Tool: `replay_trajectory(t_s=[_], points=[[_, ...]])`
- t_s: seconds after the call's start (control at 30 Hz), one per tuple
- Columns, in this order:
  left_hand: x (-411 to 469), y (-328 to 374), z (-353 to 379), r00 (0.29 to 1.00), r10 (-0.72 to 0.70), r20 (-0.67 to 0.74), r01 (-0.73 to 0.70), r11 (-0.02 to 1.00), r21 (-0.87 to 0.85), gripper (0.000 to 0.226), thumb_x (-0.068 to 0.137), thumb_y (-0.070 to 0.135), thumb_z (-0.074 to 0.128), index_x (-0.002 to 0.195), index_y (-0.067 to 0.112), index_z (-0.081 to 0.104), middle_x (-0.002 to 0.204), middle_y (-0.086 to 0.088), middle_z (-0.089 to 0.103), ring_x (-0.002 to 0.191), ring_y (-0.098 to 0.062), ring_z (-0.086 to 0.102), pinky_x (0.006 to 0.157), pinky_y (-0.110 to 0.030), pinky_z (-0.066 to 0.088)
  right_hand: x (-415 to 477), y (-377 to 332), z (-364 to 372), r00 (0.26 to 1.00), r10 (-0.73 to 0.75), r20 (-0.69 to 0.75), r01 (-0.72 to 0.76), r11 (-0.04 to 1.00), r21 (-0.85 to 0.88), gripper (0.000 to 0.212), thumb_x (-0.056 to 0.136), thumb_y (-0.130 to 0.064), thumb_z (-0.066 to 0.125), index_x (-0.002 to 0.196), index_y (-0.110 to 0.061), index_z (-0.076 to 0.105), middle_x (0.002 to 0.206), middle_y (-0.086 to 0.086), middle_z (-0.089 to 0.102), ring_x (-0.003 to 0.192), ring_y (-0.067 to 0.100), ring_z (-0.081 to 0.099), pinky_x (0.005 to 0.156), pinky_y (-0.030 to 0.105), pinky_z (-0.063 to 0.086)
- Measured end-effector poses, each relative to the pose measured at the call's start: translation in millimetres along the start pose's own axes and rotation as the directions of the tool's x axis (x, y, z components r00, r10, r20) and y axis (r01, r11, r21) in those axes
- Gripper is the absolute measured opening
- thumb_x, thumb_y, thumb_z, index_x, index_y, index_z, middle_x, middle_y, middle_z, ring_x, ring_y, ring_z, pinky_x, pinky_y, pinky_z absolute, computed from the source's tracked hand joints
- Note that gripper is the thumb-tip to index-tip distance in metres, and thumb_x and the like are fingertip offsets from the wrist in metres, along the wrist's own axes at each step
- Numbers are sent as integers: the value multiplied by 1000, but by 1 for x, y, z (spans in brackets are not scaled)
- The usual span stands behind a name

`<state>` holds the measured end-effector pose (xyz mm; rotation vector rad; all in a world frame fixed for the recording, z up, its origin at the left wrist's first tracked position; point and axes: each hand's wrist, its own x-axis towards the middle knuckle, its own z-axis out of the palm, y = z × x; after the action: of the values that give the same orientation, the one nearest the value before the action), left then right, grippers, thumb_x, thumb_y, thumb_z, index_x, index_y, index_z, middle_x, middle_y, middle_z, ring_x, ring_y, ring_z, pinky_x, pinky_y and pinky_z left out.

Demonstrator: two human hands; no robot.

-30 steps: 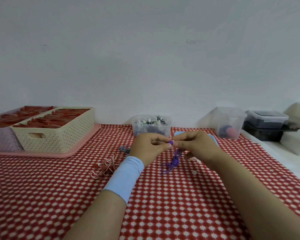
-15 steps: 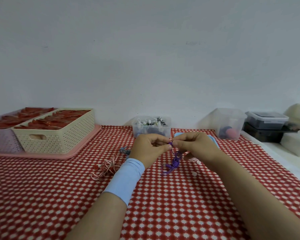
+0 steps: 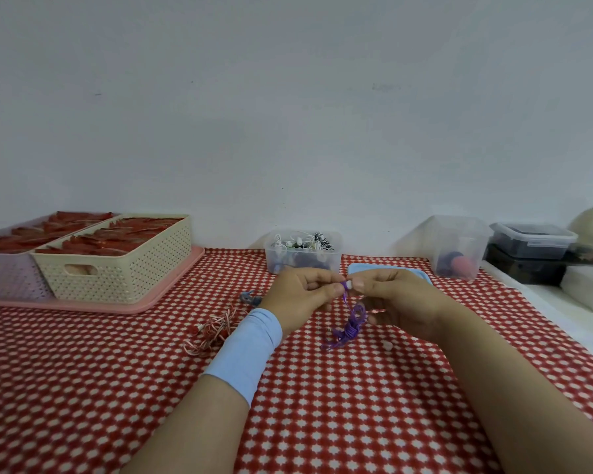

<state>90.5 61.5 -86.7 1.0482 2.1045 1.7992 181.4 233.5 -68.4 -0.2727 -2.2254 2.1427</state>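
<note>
Two hands hold purple earphones above the table.

The left hand (image 3: 300, 295) and the right hand (image 3: 399, 302) meet fingertip to fingertip over the red checked table (image 3: 356, 422). The grip of each is pressed small: the left pinches the bud end of the purple earphones (image 3: 351, 325), and the right pinches a white tip (image 3: 349, 285) at the same end. The rest of the purple cord hangs down in a loose bundle between the hands; I cannot tell if its lowest loop touches the table. Red-white earphones (image 3: 209, 331) lie to the left, near the wristband (image 3: 245, 347). A clear box (image 3: 303, 265) of earphones stands behind the hands, and a cream basket (image 3: 117, 268) sits on a pink tray (image 3: 172, 302) at far left.
</note>
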Motion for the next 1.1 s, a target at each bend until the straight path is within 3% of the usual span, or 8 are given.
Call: replay_trajectory(t_s=[0.13, 0.27, 0.43, 0.6, 0.77, 1.0, 1.1], points=[[1, -2, 0, 999, -15, 34, 13, 999, 48, 13, 89, 11, 70, 97, 20, 74, 84, 3, 75, 67, -8, 67, 73, -19, 55, 3, 1, -2, 998, 61, -3, -61, 997, -36, 9, 78, -21, 75, 84, -17, 80, 81, 0, 74, 65, 9, 62, 50, 19, 41], [3, -7, -1, 997, -68, 45, 70, 997, -41, 16, 88, 12, 71, 103, 16, 75, 89, -2, 77, 78, -18, 70, 80, -28, 59, 5, 2, -3, 999, 53, 11, -53, 998, -23, 21, 73, -25, 76, 91, -15, 80, 86, 2, 74, 69, 10, 62, 49, 19, 40], [1, -3, 1, 994, -85, 76, 90, 993, -77, 21, 90, 9, 68, 111, 8, 72, 96, -6, 76, 82, -15, 70, 75, -21, 57, 9, 3, -4, 998, 61, 12, -61, 998, -24, 11, 70, -26, 77, 77, -18, 80, 77, 1, 72, 61, 10, 59, 50, 21, 34], [4, -8, 0, 991, -113, 65, 115, 993, -32, 15, 92, 12, 67, 106, 13, 69, 77, 4, 71, 68, -12, 65, 84, -40, 57, 8, 3, 2, 995, -13, -95, 0, 991, -135, 17, 81, -27, 77, 93, -15, 80, 83, 0, 76, 61, 9, 61, 49, 20, 36], [3, -7, 2, 997, -66, 36, 68, 994, -83, 28, 94, 9, 62, 114, 25, 72, 79, 5, 67, 71, -12, 62, 80, -37, 60, 3, 0, 4, 981, -126, -150, 83, 961, -265, 16, 91, -32, 71, 100, -22, 78, 97, -7, 78, 69, 8, 67, 53, 20, 38], [2, -5, 1, 994, -108, -13, 105, 984, -147, 19, 88, 6, 71, 106, 10, 72, 86, -6, 72, 71, -14, 67, 73, -34, 61, 3, 2, 3, 969, -185, -161, 121, 932, -342, 11, 92, -24, 71, 97, -17, 79, 85, -5, 77, 67, -1, 65, 50, 11, 43], [1, -6, -1, 994, -102, -48, 95, 986, -135, 19, 85, 5, 73, 103, 6, 71, 85, -9, 73, 69, -17, 67, 70, -34, 62, 8, 6, 0, 973, -191, -127, 124, 904, -410, 11, 93, -19, 70, 98, -19, 80, 86, -10, 77, 72, -7, 66, 59, 6, 45]])
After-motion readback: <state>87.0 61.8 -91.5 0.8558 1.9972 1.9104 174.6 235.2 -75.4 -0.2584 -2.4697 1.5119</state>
